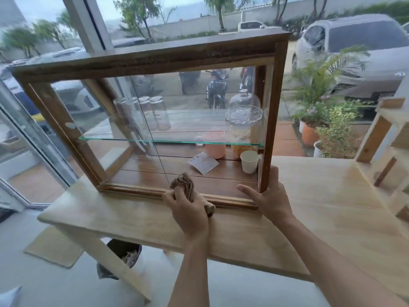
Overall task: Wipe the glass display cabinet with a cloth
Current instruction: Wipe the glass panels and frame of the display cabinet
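A wood-framed glass display cabinet (141,60) stands on a pale wooden table (132,218). My left hand (188,211) grips a crumpled brown cloth (184,185) and presses it against the lower middle of the front glass, at the bottom rail. My right hand (269,196) holds the cabinet's right front post near its base, thumb in front and fingers around the side. Inside, a glass shelf (168,140) carries several upturned glasses (155,111) and a glass dome (244,114).
On the cabinet floor lie a paper card (203,162), a white paper cup (249,161) and a pink cup (213,142). A wooden rack (385,138) stands at the table's right. A black bin (124,253) sits under the table. Big windows rise behind.
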